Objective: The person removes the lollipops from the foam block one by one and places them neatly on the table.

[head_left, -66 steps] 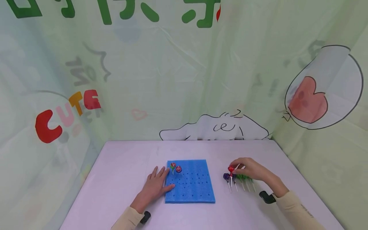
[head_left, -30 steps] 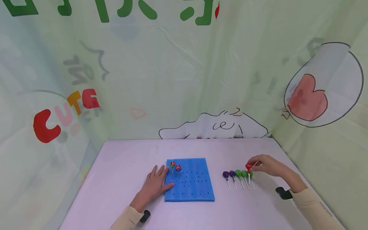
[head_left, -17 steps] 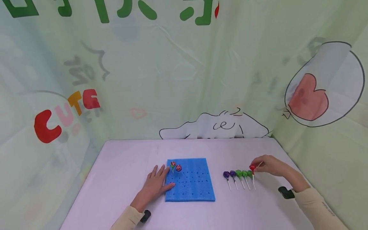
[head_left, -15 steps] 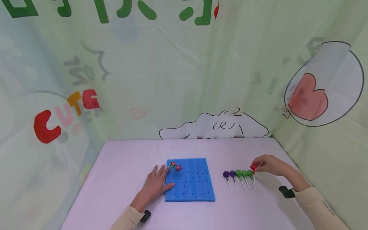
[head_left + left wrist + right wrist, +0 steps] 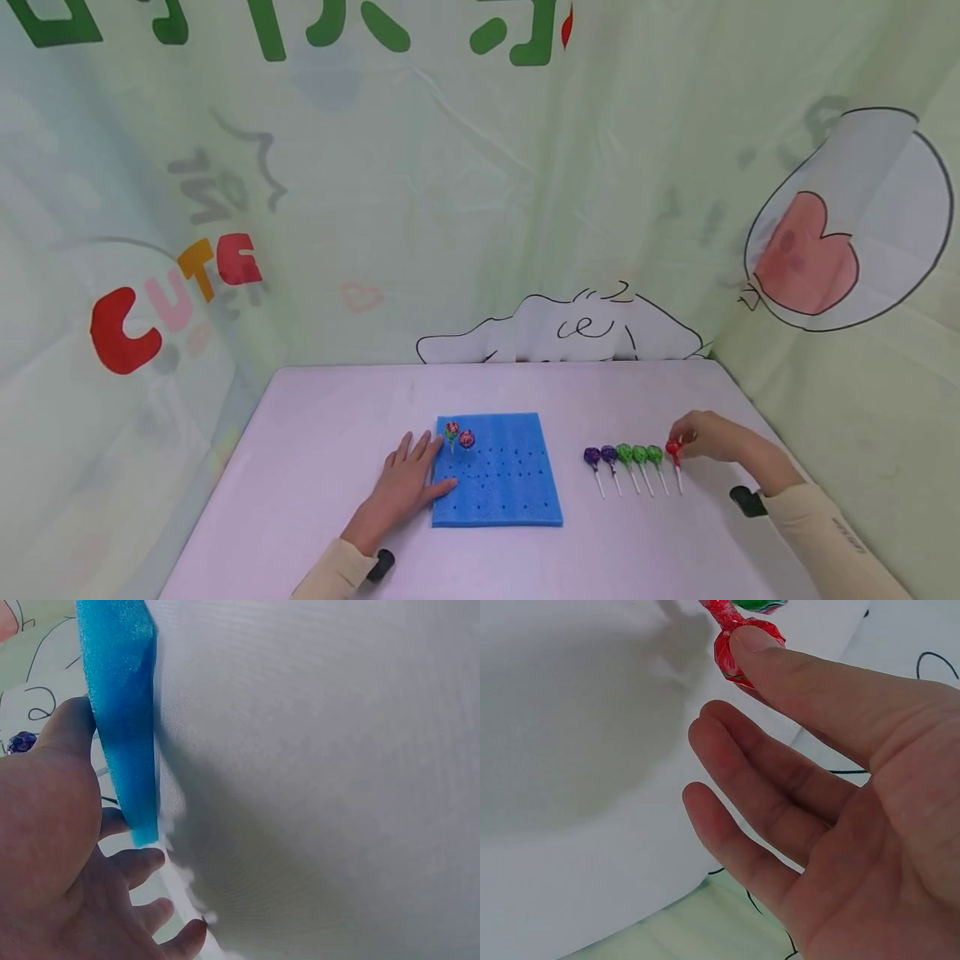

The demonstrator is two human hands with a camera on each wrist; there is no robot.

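We log: red lollipop [image 5: 673, 450] moved from above the green lollipops [image 5: 640, 454] to 3 o'clock of them, pinched in the right hand [image 5: 707, 436]; we judge this extends the colour-grouped line-up. Left hand [image 5: 405, 483] lies spread at 9 o'clock on the blue board [image 5: 498, 496].

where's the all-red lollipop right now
In the head view, the all-red lollipop is to the right of the blue foam board, just past the rightmost green lollipop, with its top pinched by the right hand.
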